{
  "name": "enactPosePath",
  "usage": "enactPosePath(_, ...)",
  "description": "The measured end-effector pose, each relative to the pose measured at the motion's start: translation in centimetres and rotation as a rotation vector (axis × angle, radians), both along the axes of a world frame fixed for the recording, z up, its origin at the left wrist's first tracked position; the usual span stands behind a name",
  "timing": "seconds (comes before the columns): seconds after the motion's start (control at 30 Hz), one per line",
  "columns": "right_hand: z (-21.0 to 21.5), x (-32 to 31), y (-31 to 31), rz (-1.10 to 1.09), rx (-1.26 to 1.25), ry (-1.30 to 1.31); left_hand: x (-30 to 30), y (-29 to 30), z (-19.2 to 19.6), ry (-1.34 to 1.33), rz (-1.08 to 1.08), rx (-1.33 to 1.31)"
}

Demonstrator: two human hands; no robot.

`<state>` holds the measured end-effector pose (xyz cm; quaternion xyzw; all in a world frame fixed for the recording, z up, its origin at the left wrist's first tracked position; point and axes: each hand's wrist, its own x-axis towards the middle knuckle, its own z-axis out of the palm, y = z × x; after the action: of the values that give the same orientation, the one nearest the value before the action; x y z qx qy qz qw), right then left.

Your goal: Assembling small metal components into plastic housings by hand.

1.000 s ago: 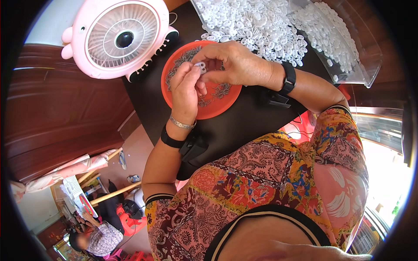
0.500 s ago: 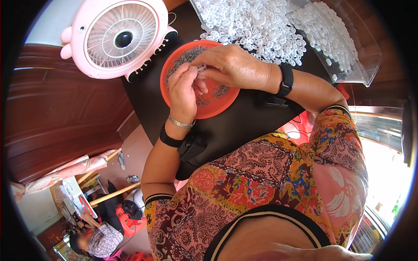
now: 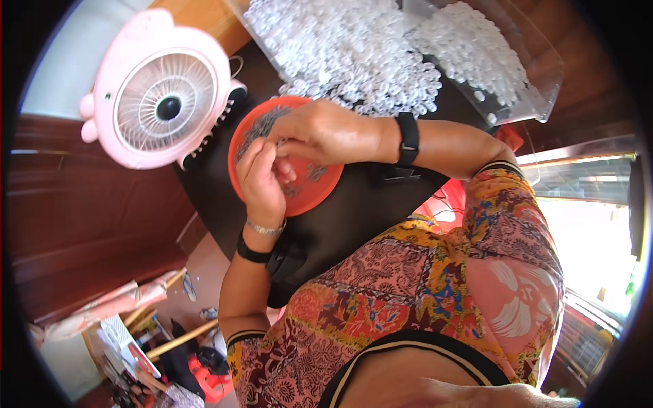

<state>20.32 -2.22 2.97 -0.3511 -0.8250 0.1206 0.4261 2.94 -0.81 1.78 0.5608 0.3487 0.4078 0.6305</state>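
Note:
My left hand (image 3: 264, 185) and my right hand (image 3: 328, 132) meet fingertip to fingertip over a round orange-red bowl (image 3: 325, 196). Both are closed in a pinch, and the fingers cover what is between them. Small grey metal pieces (image 3: 264, 124), thin like screws or pins, lie in the bowl, mostly toward its far left side. Beyond my right hand spreads a large heap of small white plastic pieces (image 3: 347, 51), oval with holes.
A pink fan (image 3: 166, 102) stands left of the bowl on the dark table (image 3: 224, 194). At the far right a clear tray (image 3: 544, 102) holds more white pieces. A black object (image 3: 291, 262) sits by my left wrist. Part of another person (image 3: 178, 396) shows at lower left.
The whole view has shifted, so the bowl, fan and hands sit lower and further left. A small white piece showed between my fingertips before; now they cover it. Both hands stay pinched together.

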Motion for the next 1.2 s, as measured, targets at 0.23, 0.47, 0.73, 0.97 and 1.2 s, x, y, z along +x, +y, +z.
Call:
enactPosePath(0.23, 5.2, 5.9, 1.3, -0.5, 0.406, -0.022, -0.5, 0.8, 0.0, -0.037, -0.026, 0.088)
enactPosePath(0.47, 12.2, 11.0, -2.1, -1.24, 0.717, -0.136, -0.4, 0.7, 0.8, -0.03, -0.044, 0.075)
enactPosePath(0.73, 1.3, 9.7, 4.2, -0.513, -0.008, -0.489, -0.5, 1.0, 0.4, 0.009, -0.041, 0.068)
enactPosePath(0.97, 1.4, 8.8, 3.6, -0.488, -0.211, -0.681, -0.7, 1.1, 0.3, 0.007, -0.024, 0.079)
enactPosePath(1.2, 0.5, 8.7, 3.9, -0.483, -0.249, -0.738, -0.6, 1.2, 0.4, 0.027, -0.033, 0.08)
